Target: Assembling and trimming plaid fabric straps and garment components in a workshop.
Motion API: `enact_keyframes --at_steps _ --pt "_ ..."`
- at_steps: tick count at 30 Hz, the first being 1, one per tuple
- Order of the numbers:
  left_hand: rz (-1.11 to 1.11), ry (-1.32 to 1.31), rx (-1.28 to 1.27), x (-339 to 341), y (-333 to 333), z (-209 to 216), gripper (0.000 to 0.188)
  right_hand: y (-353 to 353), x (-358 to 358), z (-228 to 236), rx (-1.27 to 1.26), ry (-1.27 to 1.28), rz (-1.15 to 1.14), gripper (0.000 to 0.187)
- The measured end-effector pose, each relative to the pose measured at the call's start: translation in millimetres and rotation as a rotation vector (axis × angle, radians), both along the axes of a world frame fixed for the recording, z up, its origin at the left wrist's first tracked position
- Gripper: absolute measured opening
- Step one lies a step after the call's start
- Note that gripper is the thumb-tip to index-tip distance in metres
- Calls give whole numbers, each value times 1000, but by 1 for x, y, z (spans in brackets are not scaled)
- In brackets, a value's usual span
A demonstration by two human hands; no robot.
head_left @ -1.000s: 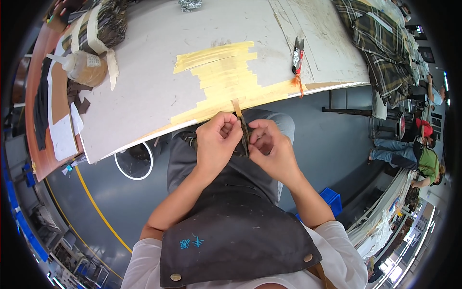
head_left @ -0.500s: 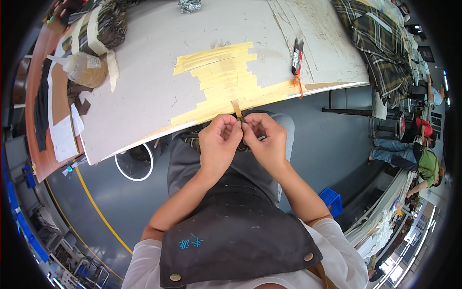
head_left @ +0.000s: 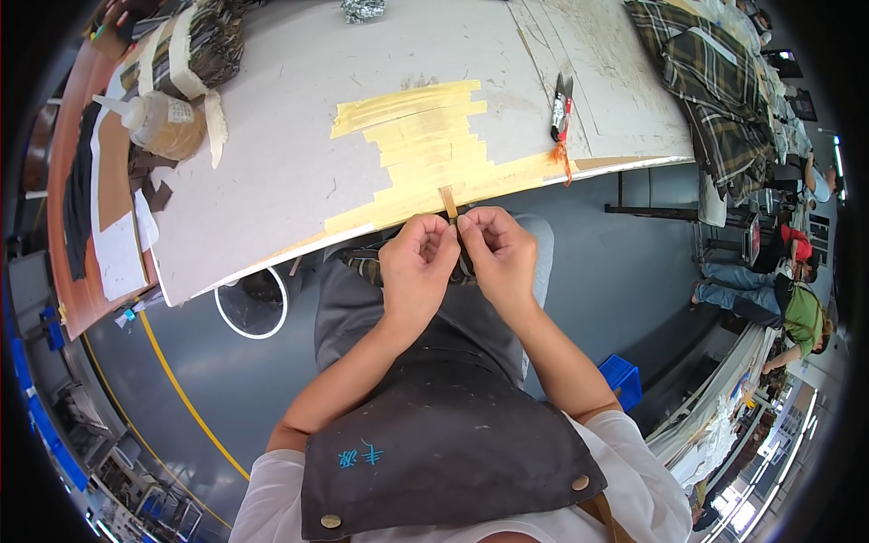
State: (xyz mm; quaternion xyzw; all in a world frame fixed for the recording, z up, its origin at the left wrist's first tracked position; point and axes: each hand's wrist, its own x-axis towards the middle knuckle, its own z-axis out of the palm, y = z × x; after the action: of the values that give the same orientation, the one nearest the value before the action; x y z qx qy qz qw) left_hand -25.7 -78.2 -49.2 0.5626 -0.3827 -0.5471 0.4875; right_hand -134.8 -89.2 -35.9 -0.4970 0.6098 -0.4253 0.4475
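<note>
A narrow brown strip (head_left: 449,201) runs from the near edge of the table over the lip and down between my hands, darker where my fingers meet it. My left hand (head_left: 416,271) pinches it from the left with thumb and forefinger. From the right, my right hand (head_left: 499,264) pinches it too, its thumb and fingertips almost touching the left ones. Overlapping yellow tape (head_left: 425,149) covers the tabletop beneath the strip's far end. Dark plaid cloth (head_left: 364,264) shows in part below the table edge, beside my left hand. My fingers hide the strip's lower part.
Red-handled snips (head_left: 561,113) lie on the table to the right. A spouted bottle of amber liquid (head_left: 167,125) stands at left, near bundled cloth strips (head_left: 213,41). Plaid fabric (head_left: 711,77) is piled far right. A white-rimmed bin (head_left: 282,317) and blue crate (head_left: 622,378) are below.
Both hands stay at the strip, and my right hand has risen slightly, its fingertips a little higher along it. The table appears shifted very slightly to the right.
</note>
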Motion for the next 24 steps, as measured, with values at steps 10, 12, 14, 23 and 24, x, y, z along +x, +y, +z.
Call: enact_keyframes --at_steps 10,12,14,23,24 --pt "158 -36 -73 -7 12 -31 14 0 -1 -3 76 -114 -3 10" --pt "103 99 -30 -5 12 -42 16 0 0 -4 63 -104 -8 9" --pt "-30 8 -154 3 7 -55 18 1 -1 -4 50 -94 -9 9" --pt "-13 41 -105 3 3 -69 10 14 -15 8 203 -335 124 16" --pt "-13 43 -103 2 2 -71 10 15 -14 11 212 -363 122 18"
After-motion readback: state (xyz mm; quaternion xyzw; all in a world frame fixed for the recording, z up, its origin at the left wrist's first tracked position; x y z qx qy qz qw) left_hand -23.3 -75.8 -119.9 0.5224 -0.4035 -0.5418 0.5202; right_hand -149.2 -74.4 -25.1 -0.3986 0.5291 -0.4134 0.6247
